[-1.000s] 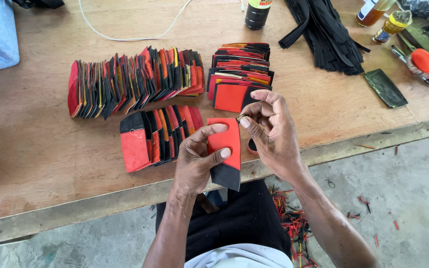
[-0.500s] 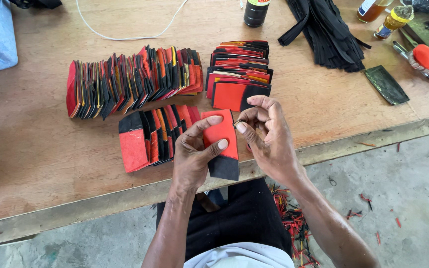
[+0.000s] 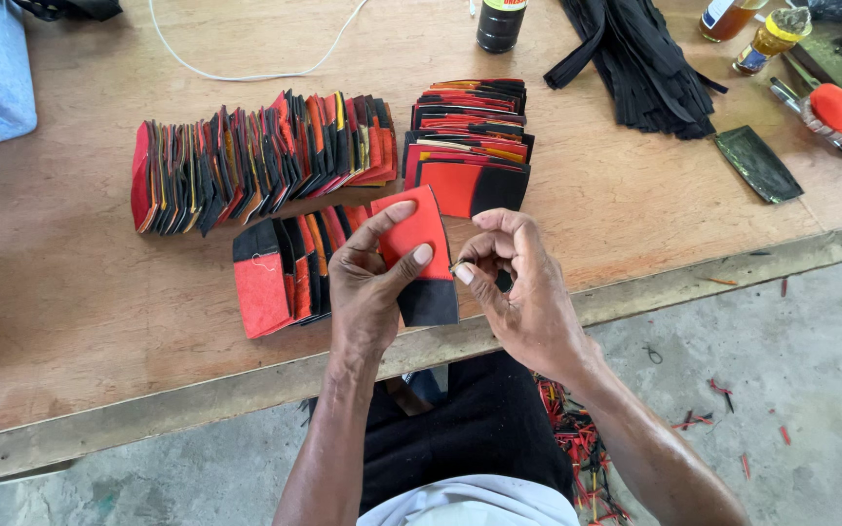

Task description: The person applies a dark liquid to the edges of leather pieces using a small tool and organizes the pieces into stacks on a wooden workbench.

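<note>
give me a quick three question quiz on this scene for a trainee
1. True or false: the left hand holds a red-and-black flat fabric piece.
2. Which lies nearest the wooden table edge by the person?
A. the short row of red-and-black pieces
B. the bundle of black straps
C. the dark bottle
3. Fill in: the right hand pinches its fingertips at the held piece's ____ edge.

Key: 1 true; 2 A; 3 right
</note>
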